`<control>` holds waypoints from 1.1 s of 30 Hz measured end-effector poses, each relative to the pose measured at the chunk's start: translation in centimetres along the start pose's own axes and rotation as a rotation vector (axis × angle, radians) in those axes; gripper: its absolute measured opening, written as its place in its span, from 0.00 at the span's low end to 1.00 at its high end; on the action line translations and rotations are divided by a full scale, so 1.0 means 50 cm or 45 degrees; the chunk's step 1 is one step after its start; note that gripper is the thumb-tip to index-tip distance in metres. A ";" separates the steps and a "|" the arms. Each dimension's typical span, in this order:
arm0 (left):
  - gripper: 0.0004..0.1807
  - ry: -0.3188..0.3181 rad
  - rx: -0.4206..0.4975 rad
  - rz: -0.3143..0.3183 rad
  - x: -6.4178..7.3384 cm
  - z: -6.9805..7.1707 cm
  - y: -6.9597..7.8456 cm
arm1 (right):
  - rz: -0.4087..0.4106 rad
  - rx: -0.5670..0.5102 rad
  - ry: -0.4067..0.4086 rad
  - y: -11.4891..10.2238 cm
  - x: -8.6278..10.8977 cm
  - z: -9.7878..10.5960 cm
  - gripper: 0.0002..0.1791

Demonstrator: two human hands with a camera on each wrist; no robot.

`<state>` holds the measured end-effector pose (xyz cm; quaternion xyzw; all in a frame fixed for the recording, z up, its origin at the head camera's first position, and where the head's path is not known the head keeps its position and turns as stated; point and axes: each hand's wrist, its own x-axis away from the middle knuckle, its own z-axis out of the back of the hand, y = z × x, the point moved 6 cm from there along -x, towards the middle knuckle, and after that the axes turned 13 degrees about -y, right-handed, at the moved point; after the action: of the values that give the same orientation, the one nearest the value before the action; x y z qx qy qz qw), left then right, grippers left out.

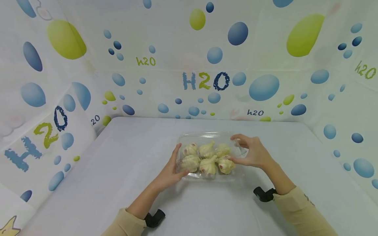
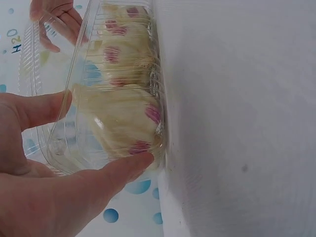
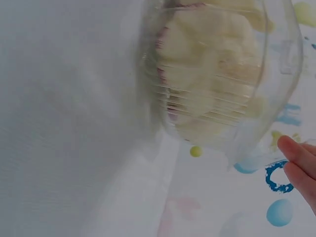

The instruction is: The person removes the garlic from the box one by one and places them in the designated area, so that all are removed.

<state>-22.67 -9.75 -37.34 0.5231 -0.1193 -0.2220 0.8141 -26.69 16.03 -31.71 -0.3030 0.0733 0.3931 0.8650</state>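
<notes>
Clear plastic clamshell container [image 1: 203,135] on white-covered table [image 1: 133,157], about midway between left and right edges, nearer the far edge than the part by the sleeves. Inside: six garlic bulbs [image 1: 208,166], two rows of three, pale, purple marks on the skins in the left wrist view. Ribbed walls; cannot tell if the lid is fully seated. Left hand [image 1: 171,170] grasps the container's left end: thumb pressed on the near side, a finger on the rim. Right hand [image 1: 254,152] at the right end, fingers bent, thumb and fingertips pinching the container's clear edge by the far right corner; exact grip partly blurred by see-through plastic. Tan sleeves [image 1: 301,209] on both arms, black wrist devices [image 1: 155,218] below each hand. Past the table's far edge, and along both sides, white sheeting [image 1: 165,78] printed with blue and green ovals and "H2O" lettering; yellow star [image 1: 10,226] lower left
</notes>
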 end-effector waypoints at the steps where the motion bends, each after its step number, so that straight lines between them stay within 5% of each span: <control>1: 0.51 -0.002 0.008 0.003 -0.003 0.000 -0.010 | -0.010 -0.005 -0.004 -0.001 -0.003 0.003 0.28; 7: 0.51 -0.005 0.067 0.029 -0.011 -0.003 -0.038 | -0.105 -0.081 -0.073 0.002 -0.016 0.015 0.27; 16: 0.52 -0.004 0.072 -0.037 -0.008 -0.004 -0.026 | -0.169 -0.176 -0.141 0.008 -0.032 0.024 0.25; 33: 0.58 -0.025 0.236 0.052 -0.009 -0.001 -0.027 | -0.382 -0.244 -0.191 0.053 -0.032 0.059 0.26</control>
<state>-23.37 -9.95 -38.56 0.5914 -0.1581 -0.1985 0.7654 -30.02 18.08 -29.98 -0.3615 -0.0752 0.2864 0.8841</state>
